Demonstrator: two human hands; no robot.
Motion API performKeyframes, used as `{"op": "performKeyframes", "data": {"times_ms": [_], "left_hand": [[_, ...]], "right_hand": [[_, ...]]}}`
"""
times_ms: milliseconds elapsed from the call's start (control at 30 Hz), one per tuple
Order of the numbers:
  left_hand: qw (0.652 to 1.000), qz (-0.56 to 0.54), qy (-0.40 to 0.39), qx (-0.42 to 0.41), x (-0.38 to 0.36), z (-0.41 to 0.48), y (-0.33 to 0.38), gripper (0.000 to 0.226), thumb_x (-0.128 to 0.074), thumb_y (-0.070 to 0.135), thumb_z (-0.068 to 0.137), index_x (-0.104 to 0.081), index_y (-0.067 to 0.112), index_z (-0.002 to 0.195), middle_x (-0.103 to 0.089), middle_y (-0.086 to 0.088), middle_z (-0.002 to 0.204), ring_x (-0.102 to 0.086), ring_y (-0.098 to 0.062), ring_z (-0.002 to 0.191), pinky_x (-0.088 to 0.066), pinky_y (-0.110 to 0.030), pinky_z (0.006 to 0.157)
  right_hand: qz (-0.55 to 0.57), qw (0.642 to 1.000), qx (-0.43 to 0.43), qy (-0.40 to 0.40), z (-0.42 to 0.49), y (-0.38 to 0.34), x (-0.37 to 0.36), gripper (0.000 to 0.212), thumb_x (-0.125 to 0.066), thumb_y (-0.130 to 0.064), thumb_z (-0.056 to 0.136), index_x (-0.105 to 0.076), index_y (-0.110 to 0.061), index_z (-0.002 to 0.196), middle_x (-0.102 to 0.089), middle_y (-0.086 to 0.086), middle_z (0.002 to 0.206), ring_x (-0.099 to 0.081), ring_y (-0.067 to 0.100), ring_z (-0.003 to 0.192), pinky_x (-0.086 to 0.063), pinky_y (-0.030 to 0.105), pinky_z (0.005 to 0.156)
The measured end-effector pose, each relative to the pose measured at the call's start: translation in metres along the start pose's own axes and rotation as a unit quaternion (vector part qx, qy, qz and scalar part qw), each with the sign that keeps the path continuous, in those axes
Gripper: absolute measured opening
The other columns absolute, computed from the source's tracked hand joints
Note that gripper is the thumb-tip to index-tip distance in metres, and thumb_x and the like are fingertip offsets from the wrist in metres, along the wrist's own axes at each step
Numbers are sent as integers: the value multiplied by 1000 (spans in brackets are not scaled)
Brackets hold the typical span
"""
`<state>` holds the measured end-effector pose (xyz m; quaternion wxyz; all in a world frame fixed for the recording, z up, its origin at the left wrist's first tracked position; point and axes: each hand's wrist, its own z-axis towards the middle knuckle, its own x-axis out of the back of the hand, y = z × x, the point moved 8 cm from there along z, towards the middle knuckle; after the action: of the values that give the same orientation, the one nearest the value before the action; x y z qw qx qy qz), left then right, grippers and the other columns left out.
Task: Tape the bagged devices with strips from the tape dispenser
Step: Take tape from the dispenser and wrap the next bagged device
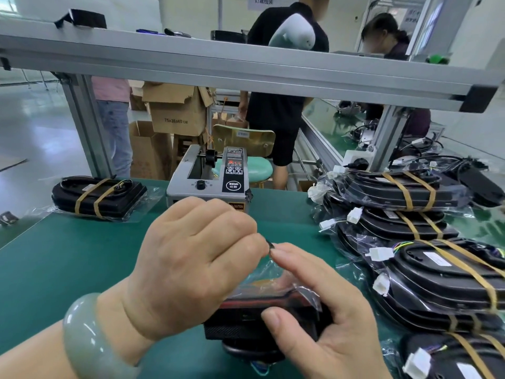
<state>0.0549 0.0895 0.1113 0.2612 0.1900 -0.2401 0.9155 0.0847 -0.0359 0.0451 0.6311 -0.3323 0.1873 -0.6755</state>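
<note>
Green matting (68,269) covers the bench under both hands. To the right of the right hand (328,310) lies a stack of taped bagged devices (437,274). Beyond the knuckles of the left hand (191,263) stands the tape dispenser (207,181). Between the hands sits a black device (240,321) in a clear bag (262,274). The right hand grips it, thumb curled against its side. The left hand's curled fingers pinch a small dark scrap (271,246) at the bag's top.

Tape dispenser (207,173) reads "SEMI", seemingly "CAUTION"; cardboard box (176,116) "75x36x40 CM".
</note>
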Motion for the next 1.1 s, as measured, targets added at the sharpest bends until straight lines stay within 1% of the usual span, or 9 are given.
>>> {"op": "performKeyframes", "data": {"times_ms": [133, 200, 333, 500, 600, 733, 800, 967, 1100], "left_hand": [[1000, 2, 3, -19, 0, 0, 3, 8, -68, 6, 75, -74, 6, 70, -68, -9, 74, -62, -29, 63, -44, -40, 52], [1000, 12, 7, -23, 0, 0, 2, 6, -69, 5, 72, -74, 7, 70, -69, -8, 76, -60, -28, 66, -42, -40, 54], [999, 35, 17, -24, 1, -2, 0, 5, -72, 6, 70, -74, 10, 71, -70, -6, 79, -56, -25, 75, -37, -39, 60], [998, 44, 34, -22, 6, 2, 0, 7, -74, 6, 70, -74, 12, 69, -71, -4, 81, -54, -22, 80, -33, -36, 66], [998, 37, 47, -22, 8, 5, 1, 9, -71, 9, 76, -75, 13, 69, -71, -3, 82, -55, -21, 82, -34, -37, 66], [998, 31, 48, -15, 7, 7, 0, 9, -79, 6, 66, -73, 13, 67, -71, -3, 82, -56, -21, 82, -36, -38, 65], [999, 31, 42, -7, 5, 7, -1, 10, -80, 7, 66, -74, 14, 68, -71, -2, 82, -55, -21, 83, -35, -38, 66], [999, 34, 42, -1, 4, 5, -2, 6, -75, 13, 74, -75, 15, 68, -71, -2, 82, -54, -21, 82, -33, -37, 67], [998, 36, 42, 2, 3, 5, -4, 8, -75, 13, 76, -75, 15, 68, -71, -2, 81, -55, -20, 84, -33, -38, 67]], "right_hand": [[-2, 1000, -21, 4, 0, 2, 3, 53, -71, -34, 69, -63, -33, 121, -67, -9, 111, -65, 19, 104, -49, 24, 88], [5, 1000, -24, 5, 1, 2, 4, 50, -72, -34, 70, -65, -31, 119, -67, -9, 111, -64, 18, 105, -48, 21, 89], [-3, 1000, -31, 3, 2, 3, 5, 51, -72, -35, 70, -64, -33, 120, -66, -12, 116, -65, 17, 101, -50, 28, 88], [20, 999, -34, -23, 2, 0, 0, 57, -70, -32, 73, -57, -39, 127, -67, -10, 117, -64, 19, 106, -48, 26, 90], [23, 999, -30, -37, 2, -1, -2, 54, -71, -28, 74, -60, -33, 126, -67, -10, 119, -62, 20, 112, -47, 27, 94], [48, 997, -44, -34, 3, 2, 0, 48, -72, -28, 73, -65, -35, 120, -68, -11, 114, -64, 20, 110, -48, 34, 94], [47, 998, -39, -25, 4, 2, 1, 44, -72, -28, 72, -66, -34, 116, -67, -13, 118, -62, 17, 112, -48, 29, 94], [52, 998, -46, -8, 7, 4, 7, 41, -71, -30, 71, -68, -31, 112, -67, -12, 108, -65, 16, 97, -48, 21, 84], [52, 997, -51, -19, 8, 4, 6, 41, -72, -29, 69, -68, -29, 110, -67, -14, 110, -65, 15, 99, -47, 17, 84]]}}
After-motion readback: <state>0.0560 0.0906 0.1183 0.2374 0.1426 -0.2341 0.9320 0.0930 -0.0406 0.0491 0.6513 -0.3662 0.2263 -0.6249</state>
